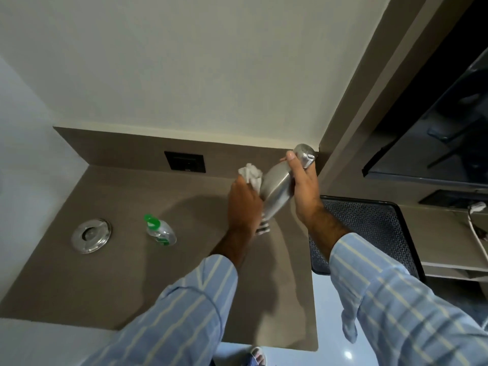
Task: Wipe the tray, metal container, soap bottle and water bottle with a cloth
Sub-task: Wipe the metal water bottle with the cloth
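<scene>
Bottle: brushed stainless-steel water bottle w/ rounded cap [274, 188], held off the counter, tilted, cap end up toward far right corner, base down-left.
R hand: right hand [303, 186] wrapped round bottle's neck/shoulder just below cap, thumb on near side, fingers curled behind; firm hold.
L hand: left hand [244, 204] pressed vs bottle's left side, fingers closed on the cloth; palm faces bottle.
Cloth: crumpled white cloth w/ dark stripes [250, 175], bunched above L fingers, touching bottle body; striped end hangs out below the hand near bottle base.
Soap: small clear plastic soap bottle w/ green cap and green label [159, 231], on counter, left of hands, well apart from them; upright or tipped, can't tell.
Container: round shiny metal container w/ lid [91, 235], on counter, left of soap bottle, near it, not touching.
Tray: black rectangular plastic tray w/ patterned mesh-like surface [369, 223], on lower ledge right of counter, partly hidden by R forearm.
Counter: grey-brown matte countertop [158, 281], set in corner of pale walls; black wall socket plate [184, 161] on backsplash behind.
Sleeves: light-blue striped shirt sleeves [396, 299] on both arms, cuffs pushed up off wrists.
</scene>
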The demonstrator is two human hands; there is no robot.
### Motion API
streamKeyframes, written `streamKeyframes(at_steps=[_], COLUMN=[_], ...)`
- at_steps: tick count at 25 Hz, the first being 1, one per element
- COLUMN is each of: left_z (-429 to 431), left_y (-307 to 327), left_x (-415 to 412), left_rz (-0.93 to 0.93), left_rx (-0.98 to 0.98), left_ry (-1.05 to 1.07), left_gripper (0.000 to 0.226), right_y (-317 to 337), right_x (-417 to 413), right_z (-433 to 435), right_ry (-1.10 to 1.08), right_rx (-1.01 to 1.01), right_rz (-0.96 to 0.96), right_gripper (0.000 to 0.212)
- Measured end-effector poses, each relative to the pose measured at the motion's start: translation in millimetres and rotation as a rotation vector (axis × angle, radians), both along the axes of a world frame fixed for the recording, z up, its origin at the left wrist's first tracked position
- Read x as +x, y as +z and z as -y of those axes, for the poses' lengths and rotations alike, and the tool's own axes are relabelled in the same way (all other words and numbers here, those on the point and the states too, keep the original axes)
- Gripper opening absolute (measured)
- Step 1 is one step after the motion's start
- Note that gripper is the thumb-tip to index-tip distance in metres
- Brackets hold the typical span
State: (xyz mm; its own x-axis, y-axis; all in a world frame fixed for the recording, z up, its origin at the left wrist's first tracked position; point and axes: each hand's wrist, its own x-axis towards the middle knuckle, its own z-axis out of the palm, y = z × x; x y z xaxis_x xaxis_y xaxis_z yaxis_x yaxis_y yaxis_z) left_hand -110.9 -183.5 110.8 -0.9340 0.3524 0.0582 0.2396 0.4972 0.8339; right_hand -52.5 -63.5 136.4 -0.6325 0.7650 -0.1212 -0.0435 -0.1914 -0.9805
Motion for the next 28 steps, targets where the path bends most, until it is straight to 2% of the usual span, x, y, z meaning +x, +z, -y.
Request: streamKeyframes(at_steps=[2, 3, 7, 9, 12, 14, 17, 19, 21, 23, 26, 28], left_z=[4.9, -1.6, -29.3, -15.4, 8.2, 12.1, 9.5, 12.2, 5.2, -2.1, -3.3, 13.2], left_y=[-1.3, 9.2, 46.5, 36.9, 9.5, 8.1, 14.6, 15.5, 16.5, 24.6, 33.6, 14.9], left_x=[-12.5, -17.7, -6.3, -1.3, -13.7, -4.4, 36.2, 40.9, 16.0, -9.1, -10.4, -5.8], left_rz=[0.128, 0.136, -0.037, -0.08, 0.047, -0.044, -0.242, -0.217, -0.12, -0.072, -0.049, -0.021], left_rx=[-0.052, -0.017, 0.284, 0.234, 0.005, 0.056, 0.176, 0.195, 0.163, 0.158, 0.353, 0.365], left_ry=[-0.012, -0.027, -0.112, -0.123, -0.055, -0.033, -0.163, -0.147, 0.007, 0.052, -0.075, -0.214], left_gripper=[0.028, 0.03, 0.033, 0.03, 0.026, 0.025, 0.026, 0.027, 0.025, 0.024, 0.024, 0.028], right_y=[0.8, 2.8, 6.6, 7.2, 7.2, 8.3, 10.9, 16.1, 14.9, 10.9, 4.7, 3.0], right_x=[-0.3, -2.9, -10.1, -6.7, -2.5, -7.4, -15.4, -15.3, -13.5, -13.1, -13.4, -10.0], right_z=[0.2, 1.3, 2.7, 3.7, 7.6, 13.3, 15.9, 13.7, 10.1, 12.4, 14.5, 10.0], right_ry=[0.032, 0.04, 0.108, 0.113, 0.117, 0.128, 0.131, 0.137, 0.136, 0.163, 0.156, 0.097], right_rx=[0.015, 0.028, 0.09, 0.065, 0.071, 0.103, 0.061, 0.06, 0.08, 0.1, 0.136, 0.11], right_rz=[0.021, 0.025, 0.023, 0.009, 0.041, 0.056, 0.022, 0.018, 0.03, 0.038, 0.041, 0.021], right_gripper=[0.054, 0.054, 0.058, 0.065, 0.059, 0.049, 0.047, 0.047, 0.048, 0.048, 0.051, 0.052])
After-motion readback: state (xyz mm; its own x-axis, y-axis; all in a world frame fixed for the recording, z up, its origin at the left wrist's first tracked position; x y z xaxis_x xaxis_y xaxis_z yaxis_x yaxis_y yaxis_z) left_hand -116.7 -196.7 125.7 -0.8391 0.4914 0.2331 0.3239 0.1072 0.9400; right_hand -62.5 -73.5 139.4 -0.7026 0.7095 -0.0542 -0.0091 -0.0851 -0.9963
